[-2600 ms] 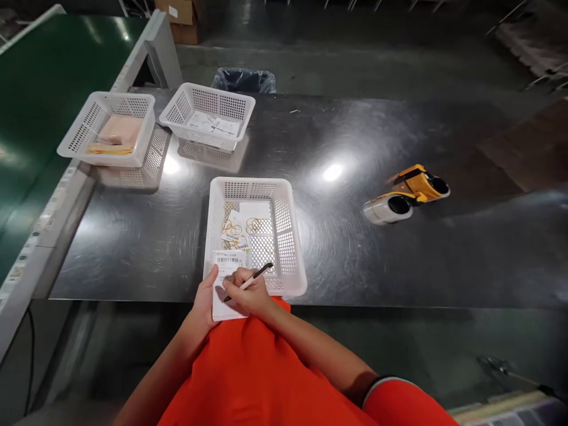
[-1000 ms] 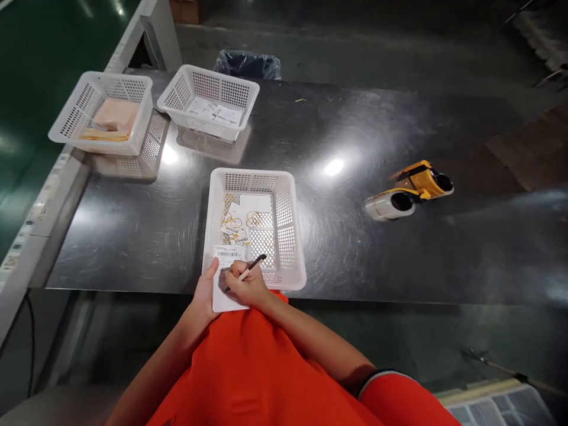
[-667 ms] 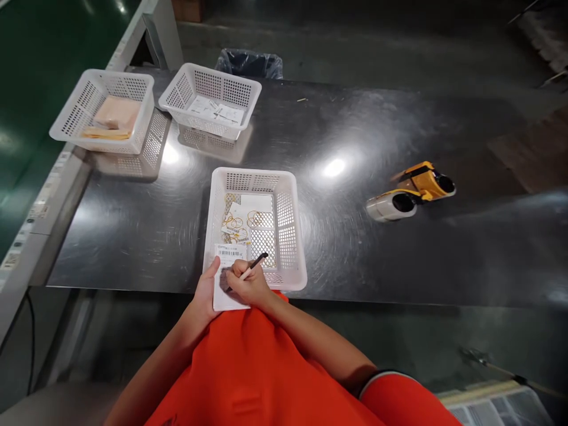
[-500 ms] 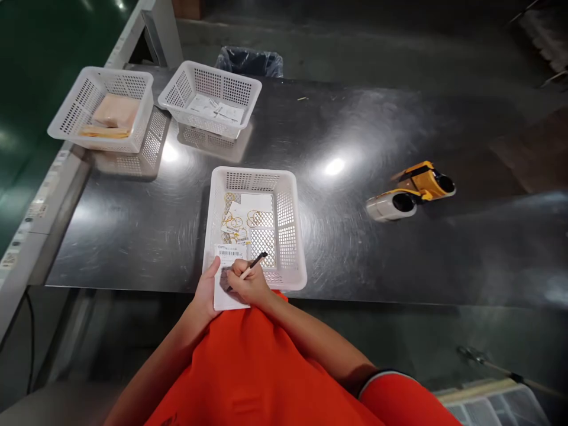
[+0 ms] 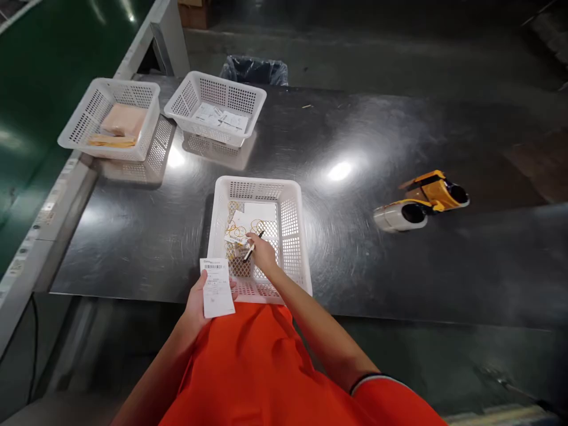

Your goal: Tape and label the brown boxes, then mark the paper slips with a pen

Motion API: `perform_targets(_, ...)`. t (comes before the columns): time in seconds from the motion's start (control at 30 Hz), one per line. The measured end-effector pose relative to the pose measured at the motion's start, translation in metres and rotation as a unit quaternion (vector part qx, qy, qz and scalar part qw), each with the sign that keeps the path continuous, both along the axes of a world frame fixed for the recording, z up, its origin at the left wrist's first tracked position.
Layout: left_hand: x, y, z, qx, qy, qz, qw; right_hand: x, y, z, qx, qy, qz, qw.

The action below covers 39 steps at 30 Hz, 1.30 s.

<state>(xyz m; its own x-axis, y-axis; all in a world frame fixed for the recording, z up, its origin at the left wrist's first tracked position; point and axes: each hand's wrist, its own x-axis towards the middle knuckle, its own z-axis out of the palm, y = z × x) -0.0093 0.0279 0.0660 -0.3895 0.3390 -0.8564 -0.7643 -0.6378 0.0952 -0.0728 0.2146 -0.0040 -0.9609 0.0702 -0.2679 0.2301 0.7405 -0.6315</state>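
My left hand (image 5: 196,299) is closed on a white printed slip (image 5: 217,296) with a barcode, held at the near left corner of a white plastic basket (image 5: 290,222). Over the inside of that basket, my right hand (image 5: 261,253) grips a black-and-white pen (image 5: 252,247). Its fingertips are at a small white tag (image 5: 237,239) among yellow string loops (image 5: 257,225); whether they pinch the tag I cannot tell. White papers (image 5: 260,211) lie at the basket's far side.
At the back left stand a white basket (image 5: 153,112) with tan and yellow packets (image 5: 124,120) and another basket (image 5: 260,100) with paper slips. Yellow and white tape dispensers (image 5: 423,201) lie on the metal table (image 5: 346,254). Beyond the far edge is a lined bin (image 5: 255,71).
My right hand has left the slip and moved forward into the basket, still with the pen. My left hand has shifted slightly left and down with the slip.
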Motion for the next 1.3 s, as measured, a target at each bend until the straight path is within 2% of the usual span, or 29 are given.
perform_targets(0.03, -0.001, -0.002, -0.002, 0.009, 0.002, 0.002, 1.000, -0.009, -0.002, -0.009, 0.047, -0.011, 0.024, 0.999)
perform_targets(0.13, -0.002, -0.003, -0.006, 0.058, 0.001, -0.001, 0.998, -0.029, -0.019, -0.027, 0.113, -0.006, 0.077, 0.991)
perform_targets(0.27, -0.001, -0.004, -0.011, 0.074, 0.003, -0.012, 0.997, -0.047, -0.045, -0.036, 0.237, 0.003, 0.177, 0.955)
perform_targets(0.33, -0.002, -0.004, -0.014, 0.074, 0.009, -0.014, 0.997, -0.051, -0.050, -0.038, 0.242, 0.001, 0.200, 0.949)
perform_targets(0.47, -0.003, -0.005, -0.018, 0.078, 0.014, -0.020, 0.997, -0.050, -0.041, -0.031, 0.234, 0.006, 0.234, 0.944)
perform_targets(0.63, -0.002, -0.007, -0.018, 0.068, 0.020, -0.016, 0.997, -0.030, 0.004, 0.002, 0.215, 0.056, 0.216, 0.951)
perform_targets(0.73, -0.002, -0.008, -0.016, 0.049, 0.011, -0.021, 0.999, -0.011, 0.041, 0.024, 0.120, 0.086, 0.133, 0.980)
perform_targets(0.83, -0.003, -0.007, -0.013, 0.014, 0.007, -0.033, 0.999, 0.005, 0.067, 0.043, -0.041, 0.095, 0.063, 0.993)
perform_targets(0.9, -0.004, -0.004, -0.010, 0.003, 0.017, -0.043, 0.999, 0.013, 0.073, 0.055, -0.191, 0.104, 0.035, 0.975)
perform_targets(0.93, -0.005, -0.003, -0.009, 0.004, 0.022, -0.045, 0.999, 0.016, 0.073, 0.061, -0.270, 0.111, 0.022, 0.956)
perform_targets(1.0, -0.006, 0.000, -0.006, 0.018, 0.027, -0.040, 0.999, 0.022, 0.068, 0.071, -0.368, 0.128, -0.005, 0.921)
perform_targets(1.13, -0.006, 0.010, -0.001, 0.031, 0.030, -0.028, 0.999, 0.024, 0.047, 0.085, -0.416, 0.166, -0.057, 0.892)
perform_targets(1.2, -0.005, 0.016, 0.001, 0.041, 0.044, -0.033, 0.998, 0.023, 0.035, 0.088, -0.432, 0.154, -0.015, 0.888)
perform_targets(1.3, -0.003, 0.022, 0.005, 0.083, 0.065, -0.044, 0.993, 0.020, 0.015, 0.091, -0.418, 0.124, 0.100, 0.895)
